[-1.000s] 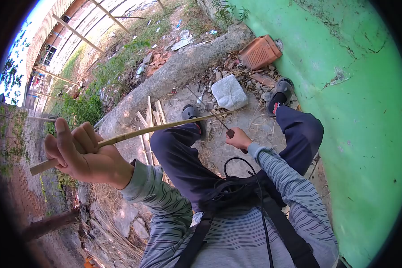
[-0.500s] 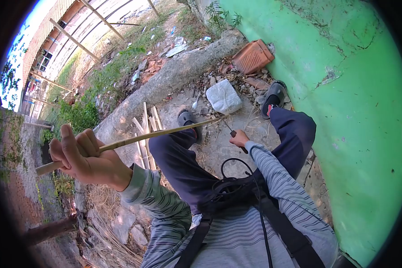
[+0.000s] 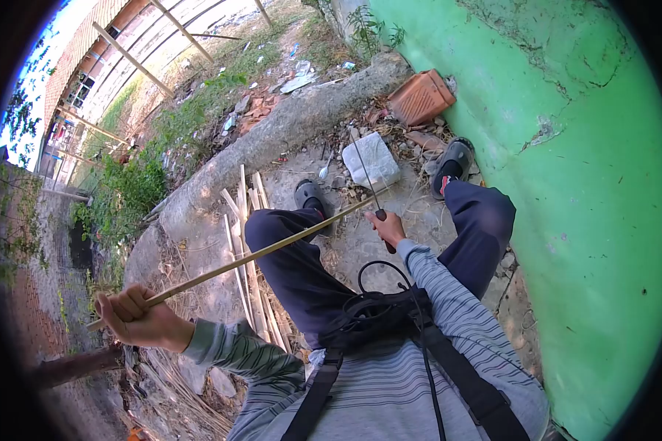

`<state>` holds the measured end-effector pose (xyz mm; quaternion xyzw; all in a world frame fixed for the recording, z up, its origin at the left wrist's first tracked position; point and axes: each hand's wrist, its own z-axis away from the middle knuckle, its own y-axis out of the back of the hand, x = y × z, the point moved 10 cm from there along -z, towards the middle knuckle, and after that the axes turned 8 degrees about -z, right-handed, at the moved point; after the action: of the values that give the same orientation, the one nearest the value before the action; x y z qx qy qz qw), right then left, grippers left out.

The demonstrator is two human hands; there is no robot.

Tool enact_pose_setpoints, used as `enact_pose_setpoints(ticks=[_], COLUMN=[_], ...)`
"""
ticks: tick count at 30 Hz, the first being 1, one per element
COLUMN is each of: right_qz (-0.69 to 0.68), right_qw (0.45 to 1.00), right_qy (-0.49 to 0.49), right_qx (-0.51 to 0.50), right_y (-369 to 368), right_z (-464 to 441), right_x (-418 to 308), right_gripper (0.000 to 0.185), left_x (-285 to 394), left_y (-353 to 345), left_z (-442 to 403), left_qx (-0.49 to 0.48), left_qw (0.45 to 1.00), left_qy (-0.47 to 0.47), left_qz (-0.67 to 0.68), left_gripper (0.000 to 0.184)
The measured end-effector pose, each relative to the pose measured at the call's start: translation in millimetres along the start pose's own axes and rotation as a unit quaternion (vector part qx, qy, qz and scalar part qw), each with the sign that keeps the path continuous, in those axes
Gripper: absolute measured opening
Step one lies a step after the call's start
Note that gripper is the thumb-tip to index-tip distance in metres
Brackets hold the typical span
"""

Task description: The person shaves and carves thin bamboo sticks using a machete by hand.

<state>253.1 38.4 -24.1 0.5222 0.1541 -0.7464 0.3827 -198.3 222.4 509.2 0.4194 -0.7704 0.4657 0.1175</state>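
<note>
My left hand (image 3: 141, 317), at the lower left, is closed round one end of a long, thin bamboo strip (image 3: 250, 257). The strip slants up to the right over my left knee. Its far end lies by the blade of a knife (image 3: 368, 173); whether they touch I cannot tell. The fingers of my right hand (image 3: 387, 228) are wrapped round the knife's dark handle, and the thin blade points up and away, across a pale block (image 3: 371, 162) on the ground. Beside my left leg lie several split bamboo strips (image 3: 250, 287).
An orange clay piece (image 3: 421, 98) leans by the green wall (image 3: 588, 220) on the right. A rough raised concrete edge (image 3: 287, 110) crosses behind my feet. A black cable (image 3: 426, 353) hangs from my waist. Plants and litter lie beyond.
My left hand has dropped, so the strip slants more steeply. The knife blade, earlier angled up to the left across the strip, now points more nearly straight away over the block.
</note>
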Motion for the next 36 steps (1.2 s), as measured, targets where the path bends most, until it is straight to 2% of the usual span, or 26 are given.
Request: enact_pose_setpoints(ticks=[4,6,7,9,10,11,12,13,14,15,17,18,19,20,21,23,24,25,26,27,28,30,32,33,35,36], right_qz=[-0.084,-0.229,-0.229,-0.390,-0.423,-0.455,-0.486,-0.516,-0.512,-0.519,-0.523,-0.500,-0.475,-0.475,-0.474,-0.419,-0.419,-0.390,-0.362,-0.362,-0.345,-0.327,-0.286,-0.285,-0.262,-0.263], right_qw=[0.996,0.973,0.973,0.918,0.902,0.884,0.867,0.850,0.851,0.846,0.841,0.857,0.870,0.867,0.867,0.888,0.888,0.896,0.903,0.903,0.907,0.910,0.920,0.920,0.922,0.921], right_qy=[0.002,0.026,0.025,0.049,0.064,0.076,0.057,0.040,0.037,0.052,0.071,0.094,0.116,0.139,0.140,0.190,0.190,0.210,0.231,0.232,0.240,0.251,0.252,0.254,0.261,0.265], right_qx=[0.004,-0.020,-0.025,-0.049,-0.064,-0.080,-0.091,-0.100,-0.107,-0.111,-0.117,-0.087,-0.056,-0.055,-0.056,-0.011,-0.011,0.006,0.023,0.023,0.036,0.045,0.087,0.083,0.113,0.111], right_y=[-3.4,-9.2,-9.1,-5.4,-0.4,7.6,13.9,20.1,26.3,35.4,45.8,53.6,61.3,65.5,66.5,78.7,79.1,83.0,86.8,86.9,88.6,88.8,91.4,87.9,89.6,90.1], right_z=[8.3,13.6,15.3,19.8,25.4,31.7,33.8,32.8,30.1,27.1,20.6,17.5,16.0,17.7,17.9,20.2,22.0,26.0,28.8,27.8,27.2,27.2,28.1,25.9,24.3,22.3], right_x=[-25.3,-44.2,-51.5,-83.1,-107.3,-130.4,-141.8,-152.0,-163.2,-175.9,-191.0,-195.9,-201.0,-211.0,-215.9,-228.3,-234.4,-242.9,-251.6,-255.2,-259.1,-267.9,-274.1,-278.5,-283.5,-287.0], right_gripper=[0.040,0.030,0.030,0.019,0.015,0.014,0.015,0.016,0.016,0.019,0.021,0.024,0.027,0.031,0.031,0.032,0.032,0.033,0.033,0.033,0.034,0.035,0.037,0.037,0.039,0.039], left_x=[51.3,64.4,66.4,66.7,63.6,54.5,42.3,28.4,11.5,-10.9,-47.7,-54.4,-72.4,-87.4,-90.7,-85.4,-82.0,-85.6,-60.3,-39.6,-36.8,-56.0,-85.2,-106.5,-145.1,-150.8], left_y=[102.4,146.4,168.3,212.3,222.8,236.6,270.5,268.3,271.6,292.7,303.0,318.6,345.5,364.9,368.3,397.6,402.1,406.5,407.9,386.1,365.6,234.8,122.4,93.2,61.4,48.9], left_z=[2.4,10.5,15.8,30.9,44.1,55.7,54.7,67.0,81.3,82.1,111.4,116.6,131.4,145.4,148.9,172.3,173.0,176.0,162.2,150.1,149.4,127.5,137.2,151.1,191.5,202.1], left_qx=[0.040,0.025,0.027,0.059,0.126,0.201,0.123,0.186,0.249,0.148,0.226,0.226,0.235,0.241,0.242,0.298,0.253,0.253,0.235,0.200,0.200,-0.036,-0.205,-0.293,-0.439,-0.461], left_qw=[0.999,0.999,0.999,0.997,0.992,0.979,0.990,0.981,0.967,0.981,0.955,0.955,0.936,0.909,0.910,0.815,0.783,0.783,0.687,0.543,0.543,0.615,0.655,0.650,0.602,0.592], left_qy=[-0.011,0.001,-0.002,0.003,-0.008,-0.005,0.021,0.036,0.055,0.108,0.192,0.190,0.257,0.322,0.322,0.384,0.409,0.409,0.303,0.175,0.176,0.118,0.085,0.086,0.194,0.186], left_qz=[0.017,0.036,0.033,0.046,0.005,0.037,0.072,0.031,0.013,0.062,0.011,0.014,-0.045,-0.103,-0.102,-0.315,-0.395,-0.394,-0.617,-0.797,-0.796,-0.778,-0.722,-0.696,-0.638,-0.635], left_gripper=[0.045,0.049,0.049,0.050,0.049,0.048,0.047,0.046,0.045,0.043,0.039,0.039,0.033,0.036,0.036,0.058,0.075,0.075,0.072,0.068,0.068,0.062,0.054,0.055,0.052,0.040])
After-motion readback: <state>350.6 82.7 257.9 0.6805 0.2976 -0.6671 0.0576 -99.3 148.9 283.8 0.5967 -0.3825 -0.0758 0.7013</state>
